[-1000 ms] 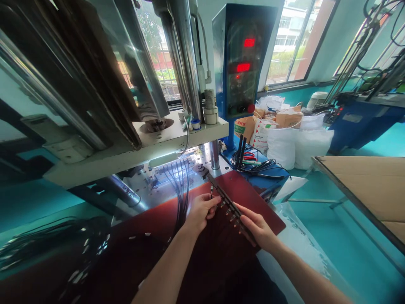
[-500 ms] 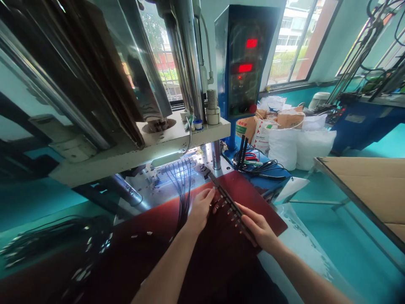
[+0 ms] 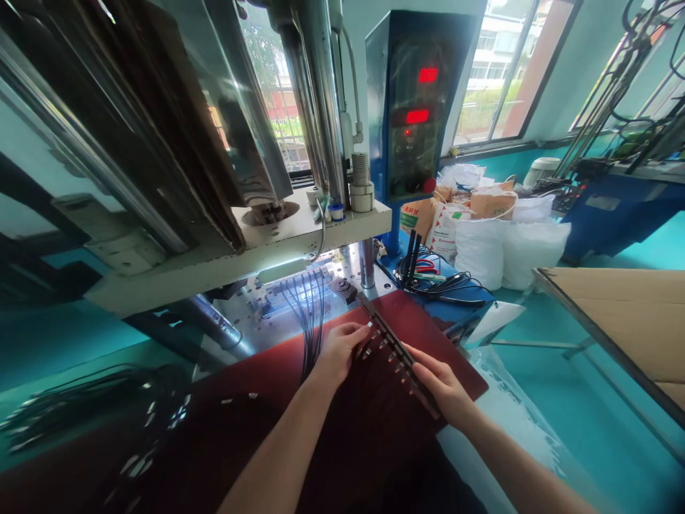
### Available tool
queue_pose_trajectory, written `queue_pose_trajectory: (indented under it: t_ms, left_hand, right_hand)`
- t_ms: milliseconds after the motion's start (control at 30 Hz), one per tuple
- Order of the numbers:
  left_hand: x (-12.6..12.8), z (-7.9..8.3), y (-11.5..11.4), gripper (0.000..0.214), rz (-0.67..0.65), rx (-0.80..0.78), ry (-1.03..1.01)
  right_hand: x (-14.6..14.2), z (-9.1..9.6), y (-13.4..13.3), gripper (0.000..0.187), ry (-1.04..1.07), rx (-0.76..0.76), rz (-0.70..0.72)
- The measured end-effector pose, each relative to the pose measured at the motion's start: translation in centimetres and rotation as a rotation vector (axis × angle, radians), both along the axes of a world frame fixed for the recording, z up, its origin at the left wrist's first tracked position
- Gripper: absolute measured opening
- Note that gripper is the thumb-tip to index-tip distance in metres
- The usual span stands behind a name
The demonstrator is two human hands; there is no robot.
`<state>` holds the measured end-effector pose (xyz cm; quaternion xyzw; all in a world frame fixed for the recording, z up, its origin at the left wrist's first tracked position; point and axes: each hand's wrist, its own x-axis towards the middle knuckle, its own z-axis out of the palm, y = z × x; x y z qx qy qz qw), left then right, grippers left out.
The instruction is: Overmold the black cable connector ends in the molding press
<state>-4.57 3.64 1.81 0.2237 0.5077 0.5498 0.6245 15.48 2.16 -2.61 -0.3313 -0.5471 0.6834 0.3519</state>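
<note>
My right hand (image 3: 439, 380) is closed round the lower right part of a long dark bar (image 3: 393, 343), held tilted above a red-brown board. Several small shiny metal pieces, like plug ends, stick out along the bar's near side. My left hand (image 3: 340, 351) is closed in a pinch beside the bar's upper half. A small metal-tipped piece (image 3: 369, 325) shows at its fingertips; its exact kind is too small to tell. Behind my left hand, several black cables (image 3: 310, 343) run from the lit press bed (image 3: 292, 296) onto the board.
The red-brown work board (image 3: 454, 357) fills the front. Two small pale pieces lie on its left part, near a bundle of black cables (image 3: 96, 400). A press plate (image 3: 257, 253) overhangs the bed. Cables and red-handled scissors (image 3: 427, 266) lie on a blue shelf (image 3: 460, 310).
The bar has shifted slightly down and right in my right hand, its upper end now apart from the round metal part behind it. My left fingertips have moved slightly right along the bar.
</note>
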Motion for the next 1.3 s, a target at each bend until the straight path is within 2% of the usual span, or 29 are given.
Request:
queue_pose_trajectory:
  t_ms: [200, 433, 500, 633, 767, 833, 900, 967, 1033, 1067, 1133, 1233, 1300]
  left_hand:
    - [-0.1, 0.0, 0.5, 0.032, -0.046, 0.083, 0.336]
    - [-0.7, -0.1, 0.9, 0.023, -0.122, 0.111, 0.42]
    - [-0.7, -0.6, 1.2, 0.022, -0.111, 0.12, 0.482]
    - [-0.7, -1.8, 1.7, 0.025, -0.073, 0.18, 0.748]
    - [-1.3, -1.7, 1.4, 0.002, 0.028, 0.315, 0.821]
    - [-2.4, -1.2, 1.0, 0.014, 0.065, 0.362, 0.82]
    - [-4.0, -0.8, 0.8, 0.017, 0.12, 0.365, 0.828]
    - [-5.9, -0.7, 0.7, 0.019, 0.253, 0.351, 0.892]
    - [-7.7, -0.9, 0.7, 0.024, 0.428, 0.293, 0.945]
    - [-8.4, -1.1, 0.7, 0.029, 0.501, 0.232, 0.901]
    - [-9.2, -1.4, 0.7, 0.036, 0.565, 0.077, 0.669]
    - [-9.1, -1.5, 1.0, 0.026, 0.47, -0.065, 0.294]
    - [-8.8, -1.4, 1.4, 0.009, 0.355, -0.079, 0.168]
  right_hand:
    - [0.1, -0.1, 0.2, 0.057, -0.031, 0.013, 0.017]
    - [-0.4, -0.3, 0.0, 0.065, -0.143, 0.078, 0.034]
    - [-0.7, 0.0, -0.2, 0.064, -0.176, 0.106, 0.032]
    - [-1.2, 0.7, -0.1, 0.058, -0.243, 0.116, 0.054]
    - [-0.7, 1.6, 0.6, 0.047, -0.468, 0.147, 0.06]
    - [-0.3, 2.2, 0.9, 0.039, -0.694, 0.287, 0.1]
    - [-0.1, 2.8, 1.0, 0.035, -0.994, 0.531, 0.16]
    - [-0.2, 3.2, 0.9, 0.035, -1.272, 0.767, 0.223]
    - [-0.4, 3.4, 0.8, 0.036, -1.43, 0.902, 0.285]
    - [-0.5, 3.5, 0.8, 0.035, -1.46, 0.939, 0.312]
    - [-0.7, 3.7, 1.1, 0.034, -1.483, 0.982, 0.348]
    - [-1.4, 4.6, 2.8, 0.03, -1.451, 1.017, 0.345]
    - [-3.1, 5.5, 4.9, 0.025, -1.327, 1.032, 0.297]
